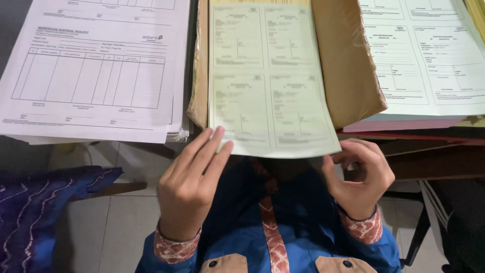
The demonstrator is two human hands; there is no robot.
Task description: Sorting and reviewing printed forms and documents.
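A pale green sheet of printed forms (268,81) lies on an opened brown paper wrapper (346,55) and hangs over the table's front edge. My left hand (189,187) has its fingers stretched up under the sheet's lower left corner, touching it. My right hand (361,177) is curled just below the sheet's lower right corner, fingers bent toward the thumb; I cannot tell whether it pinches the paper. Both wrists show blue sleeves with red patterned cuffs.
A stack of white printed forms (96,71) sits at the left. At the right lies a stack of light green forms (429,60) over pink sheets (404,124). Dark blue patterned cloth (40,202) lies at lower left. Below are a tiled floor and a dark table frame (434,162).
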